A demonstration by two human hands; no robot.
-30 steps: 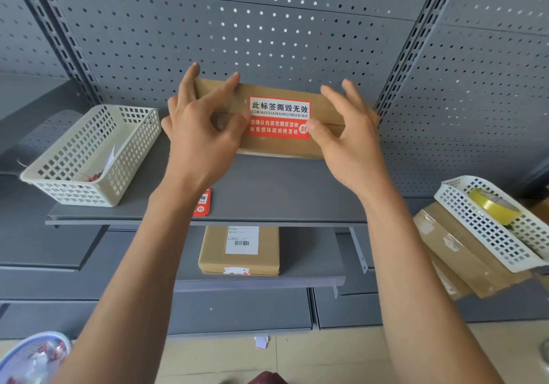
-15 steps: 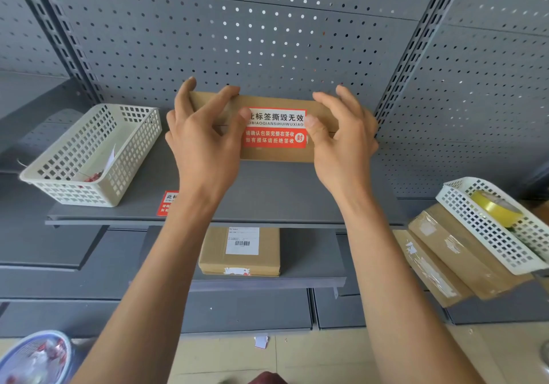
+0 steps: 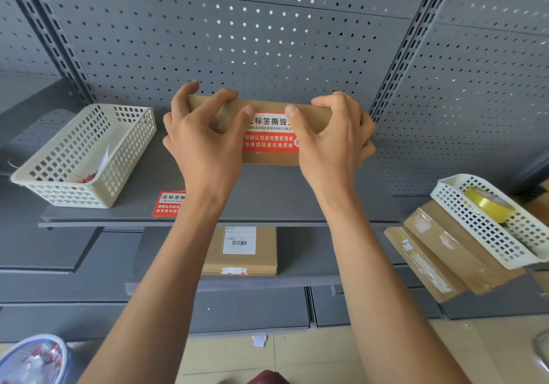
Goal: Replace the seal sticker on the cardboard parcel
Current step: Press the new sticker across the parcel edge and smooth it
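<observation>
A flat brown cardboard parcel (image 3: 269, 108) rests on the grey shelf (image 3: 267, 202) close to the pegboard back. A red and white seal sticker (image 3: 269, 138) wraps over its near edge. My left hand (image 3: 205, 142) grips the parcel's left part, thumb tip at the sticker's left edge. My right hand (image 3: 332, 142) grips the right part, thumb pressed on the sticker's top right. Another red seal sticker (image 3: 167, 203) lies flat on the shelf near the front edge, partly hidden by my left forearm.
A cream plastic basket (image 3: 86, 157) with scraps stands on the shelf's left. At the right, a white basket (image 3: 487, 229) holds a yellow tape roll (image 3: 490, 205) above several parcels (image 3: 442, 253). One labelled parcel (image 3: 240, 251) lies on the lower shelf. A round container (image 3: 32, 360) sits bottom left.
Both hands have closed in over the parcel and tipped it away from me, so its top face looks narrower. My right thumb now covers the sticker's right end. The spare sticker is more exposed.
</observation>
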